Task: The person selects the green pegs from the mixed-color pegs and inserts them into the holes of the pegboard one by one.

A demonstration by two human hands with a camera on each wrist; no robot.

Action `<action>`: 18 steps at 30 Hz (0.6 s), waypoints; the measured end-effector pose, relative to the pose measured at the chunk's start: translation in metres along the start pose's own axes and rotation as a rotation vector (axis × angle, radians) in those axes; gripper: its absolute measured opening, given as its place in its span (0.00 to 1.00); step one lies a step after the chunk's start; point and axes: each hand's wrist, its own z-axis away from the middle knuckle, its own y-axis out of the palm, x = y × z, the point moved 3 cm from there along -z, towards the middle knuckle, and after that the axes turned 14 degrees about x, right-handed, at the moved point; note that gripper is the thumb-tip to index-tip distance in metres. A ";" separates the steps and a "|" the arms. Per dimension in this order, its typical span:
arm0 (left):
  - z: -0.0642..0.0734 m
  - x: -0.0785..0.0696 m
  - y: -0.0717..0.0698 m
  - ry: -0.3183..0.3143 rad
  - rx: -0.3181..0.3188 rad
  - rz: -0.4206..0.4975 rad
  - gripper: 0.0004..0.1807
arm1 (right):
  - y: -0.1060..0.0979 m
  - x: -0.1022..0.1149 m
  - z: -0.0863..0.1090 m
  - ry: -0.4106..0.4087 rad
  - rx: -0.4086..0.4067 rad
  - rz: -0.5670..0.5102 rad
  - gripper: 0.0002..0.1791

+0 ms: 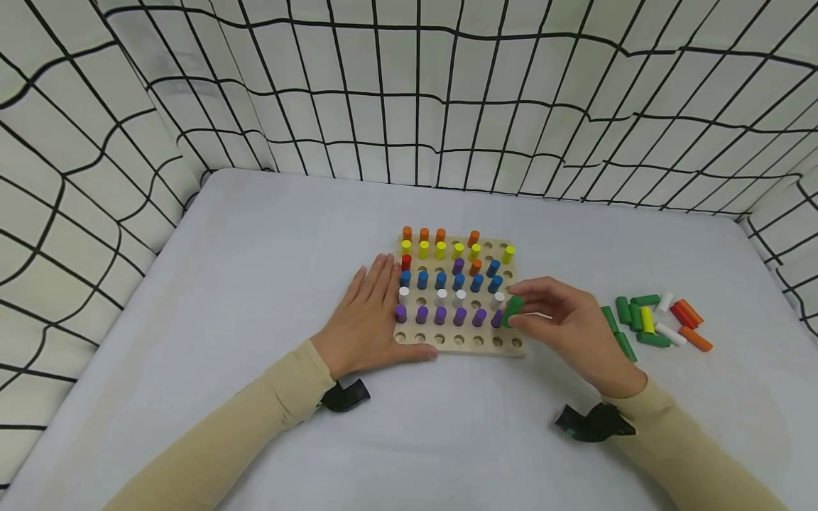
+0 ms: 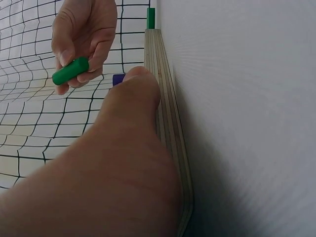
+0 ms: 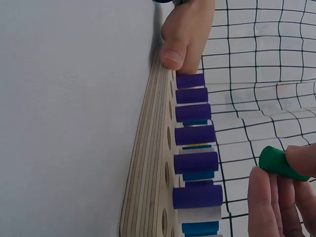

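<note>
A wooden pegboard (image 1: 460, 348) lies on the table, with rows of orange, yellow, blue, white and purple pegs standing in it. One mixed row includes a red peg (image 1: 406, 262). Bare holes run along its near edge. My left hand (image 1: 361, 326) rests flat against the board's left side, fingers straight, its thumb along the near edge. Over the board's right side, my right hand (image 1: 569, 326) pinches a green peg (image 1: 513, 311) between thumb and fingers. In the right wrist view this green peg (image 3: 279, 163) is tilted and apart from the purple pegs (image 3: 196, 162).
Loose pegs lie in a pile right of the board: several green pegs (image 1: 653, 340), a yellow peg (image 1: 647, 319), white pegs (image 1: 671, 333), and red and orange ones (image 1: 695, 338). Black netting (image 1: 418, 92) hangs around the far and side edges of the white-covered table (image 1: 287, 234).
</note>
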 end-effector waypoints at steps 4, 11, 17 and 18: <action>0.000 0.000 0.000 -0.001 -0.002 -0.002 0.74 | 0.009 0.004 -0.006 -0.022 0.008 -0.035 0.19; 0.000 0.000 0.001 -0.004 0.002 0.003 0.74 | 0.023 0.007 -0.015 -0.050 0.013 -0.060 0.17; 0.000 0.001 0.001 -0.003 0.003 0.008 0.74 | 0.033 0.010 -0.022 -0.060 0.022 -0.067 0.17; 0.000 0.001 0.001 -0.003 0.003 0.011 0.74 | 0.035 0.010 -0.023 -0.060 0.026 -0.072 0.17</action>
